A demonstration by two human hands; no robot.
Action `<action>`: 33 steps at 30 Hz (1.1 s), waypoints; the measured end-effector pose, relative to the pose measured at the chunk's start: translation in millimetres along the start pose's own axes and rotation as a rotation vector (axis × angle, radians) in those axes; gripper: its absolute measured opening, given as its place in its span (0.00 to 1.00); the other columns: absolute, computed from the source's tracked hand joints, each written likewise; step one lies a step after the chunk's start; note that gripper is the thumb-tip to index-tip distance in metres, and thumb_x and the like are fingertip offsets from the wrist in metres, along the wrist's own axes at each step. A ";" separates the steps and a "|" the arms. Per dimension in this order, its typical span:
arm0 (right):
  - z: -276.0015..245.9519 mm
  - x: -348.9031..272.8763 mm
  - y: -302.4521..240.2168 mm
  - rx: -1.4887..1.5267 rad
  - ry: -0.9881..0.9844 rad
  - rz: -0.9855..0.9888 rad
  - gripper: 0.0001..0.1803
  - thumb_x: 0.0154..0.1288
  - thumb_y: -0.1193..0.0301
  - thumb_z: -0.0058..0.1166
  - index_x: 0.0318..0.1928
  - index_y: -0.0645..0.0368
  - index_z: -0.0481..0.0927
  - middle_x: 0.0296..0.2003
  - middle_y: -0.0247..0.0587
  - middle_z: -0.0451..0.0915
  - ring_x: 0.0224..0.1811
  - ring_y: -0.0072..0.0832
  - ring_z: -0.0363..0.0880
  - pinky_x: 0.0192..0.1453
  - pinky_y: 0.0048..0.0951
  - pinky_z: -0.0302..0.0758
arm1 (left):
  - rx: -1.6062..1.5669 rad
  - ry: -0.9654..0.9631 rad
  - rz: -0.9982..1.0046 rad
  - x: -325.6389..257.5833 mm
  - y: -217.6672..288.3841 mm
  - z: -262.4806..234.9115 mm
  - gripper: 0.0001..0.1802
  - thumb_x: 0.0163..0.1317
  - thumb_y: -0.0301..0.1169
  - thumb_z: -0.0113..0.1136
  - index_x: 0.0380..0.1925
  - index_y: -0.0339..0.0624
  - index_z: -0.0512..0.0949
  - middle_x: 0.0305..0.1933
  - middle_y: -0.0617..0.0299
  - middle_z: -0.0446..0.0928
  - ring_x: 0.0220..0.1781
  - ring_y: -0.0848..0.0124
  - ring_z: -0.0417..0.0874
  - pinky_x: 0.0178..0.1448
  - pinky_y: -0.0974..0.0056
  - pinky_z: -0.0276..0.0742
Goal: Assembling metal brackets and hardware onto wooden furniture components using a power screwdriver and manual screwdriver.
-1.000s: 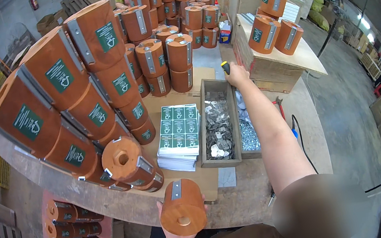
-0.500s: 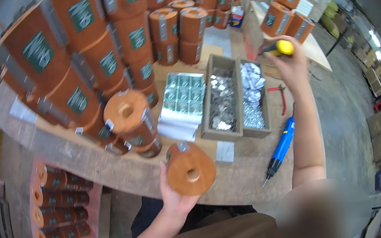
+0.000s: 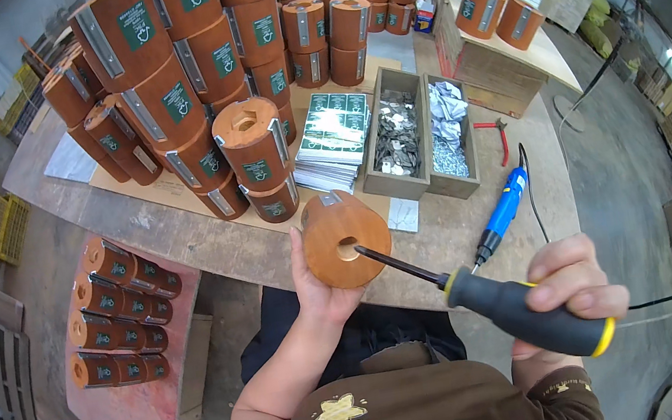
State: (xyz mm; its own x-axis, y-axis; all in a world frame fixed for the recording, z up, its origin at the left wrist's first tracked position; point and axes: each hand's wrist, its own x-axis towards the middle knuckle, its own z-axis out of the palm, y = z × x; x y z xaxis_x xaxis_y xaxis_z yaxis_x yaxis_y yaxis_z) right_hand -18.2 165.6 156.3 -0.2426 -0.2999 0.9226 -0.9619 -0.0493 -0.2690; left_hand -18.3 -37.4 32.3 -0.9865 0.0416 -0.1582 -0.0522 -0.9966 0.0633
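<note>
My left hand (image 3: pixel 318 288) grips a reddish-brown wooden cylinder (image 3: pixel 332 241) from its near left side, its round end with a centre hole facing me. A metal strip shows at the cylinder's upper edge. In my right hand (image 3: pixel 572 287) is a screwdriver (image 3: pixel 519 313) with a black and yellow handle. Its dark shaft points left, and the tip appears at the rim of the hole; whether it touches the wood I cannot tell. A blue electric screwdriver (image 3: pixel 502 214) and red-handled pliers (image 3: pixel 502 140) lie on the table to the right.
Stacked wooden cylinders (image 3: pixel 170 104) with green labels fill the table's left and back. Beside them are a pile of green label sheets (image 3: pixel 334 140) and two wooden boxes (image 3: pixel 398 185) of small metal parts. More cylinders (image 3: pixel 120 315) lie on a pink board (image 3: pixel 136 417) at lower left.
My right hand has come from the table's far right toward me, bringing the screwdriver to the cylinder's end. My left hand still holds the cylinder, now slightly farther from me in view.
</note>
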 end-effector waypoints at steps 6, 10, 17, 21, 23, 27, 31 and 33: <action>20.2 -7.2 -29.7 -0.136 -0.190 -0.058 0.23 0.41 0.77 0.64 0.36 0.56 0.63 0.34 0.42 0.79 0.25 0.26 0.72 0.23 0.18 0.69 | 0.068 -0.036 0.124 -11.7 -1.8 -1.6 0.32 0.60 0.56 0.37 0.58 0.47 0.58 0.54 0.53 0.64 0.52 0.53 0.68 0.56 0.50 0.66; 39.1 -13.9 -34.2 -0.259 -0.146 -0.170 0.13 0.42 0.78 0.54 0.31 0.59 0.69 0.34 0.46 0.79 0.22 0.25 0.71 0.18 0.18 0.65 | 0.124 -0.007 0.137 -12.3 -5.2 1.5 0.34 0.59 0.58 0.36 0.57 0.45 0.58 0.54 0.52 0.64 0.53 0.53 0.68 0.56 0.49 0.66; 65.4 -35.1 -26.0 -0.339 0.013 0.052 0.12 0.42 0.79 0.57 0.28 0.65 0.68 0.33 0.50 0.77 0.22 0.31 0.74 0.21 0.21 0.71 | 0.228 -0.035 0.150 -14.1 -3.1 -10.4 0.39 0.55 0.61 0.40 0.58 0.43 0.56 0.54 0.50 0.64 0.54 0.54 0.67 0.57 0.51 0.65; 55.7 -34.2 -38.1 -0.323 -0.074 0.176 0.29 0.38 0.73 0.69 0.36 0.64 0.61 0.35 0.53 0.75 0.28 0.37 0.79 0.26 0.24 0.76 | 0.235 -0.023 0.176 -16.6 -3.6 0.7 0.38 0.54 0.58 0.44 0.57 0.44 0.58 0.55 0.49 0.62 0.55 0.54 0.65 0.57 0.51 0.65; 48.8 -32.5 -44.1 -0.253 -0.081 0.233 0.29 0.39 0.74 0.67 0.37 0.64 0.60 0.36 0.54 0.74 0.30 0.37 0.79 0.29 0.25 0.77 | 0.242 0.007 0.206 -17.6 -4.2 9.4 0.37 0.53 0.57 0.47 0.56 0.44 0.58 0.56 0.48 0.61 0.55 0.54 0.65 0.57 0.52 0.66; 38.9 -22.7 -44.9 -0.039 0.058 0.427 0.19 0.40 0.76 0.66 0.28 0.66 0.67 0.33 0.54 0.76 0.32 0.38 0.79 0.33 0.28 0.76 | 0.117 -0.093 0.132 -8.2 13.8 -10.4 0.36 0.51 0.50 0.54 0.55 0.43 0.60 0.55 0.48 0.61 0.55 0.55 0.65 0.55 0.55 0.68; 28.0 -41.7 -36.7 0.118 0.129 0.480 0.27 0.41 0.81 0.63 0.43 0.64 0.64 0.37 0.52 0.73 0.39 0.36 0.77 0.43 0.31 0.74 | -0.048 -0.088 0.011 -10.9 15.5 2.7 0.24 0.57 0.49 0.45 0.49 0.49 0.68 0.52 0.59 0.68 0.55 0.63 0.68 0.59 0.54 0.64; 22.5 -46.2 -39.6 0.103 0.120 0.486 0.26 0.41 0.80 0.63 0.42 0.64 0.64 0.37 0.52 0.74 0.38 0.36 0.77 0.41 0.30 0.75 | -0.047 -0.098 -0.015 -11.1 16.4 0.6 0.24 0.57 0.49 0.45 0.49 0.49 0.68 0.52 0.60 0.68 0.55 0.63 0.68 0.59 0.54 0.64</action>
State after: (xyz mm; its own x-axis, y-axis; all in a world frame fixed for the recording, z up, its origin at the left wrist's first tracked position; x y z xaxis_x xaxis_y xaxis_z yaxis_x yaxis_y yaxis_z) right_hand 34.0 160.0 118.0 -0.6773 -0.2001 0.7080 -0.7186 -0.0264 -0.6949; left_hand -8.3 -54.2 35.7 -0.9962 0.0614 -0.0617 -0.0624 -0.9979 0.0149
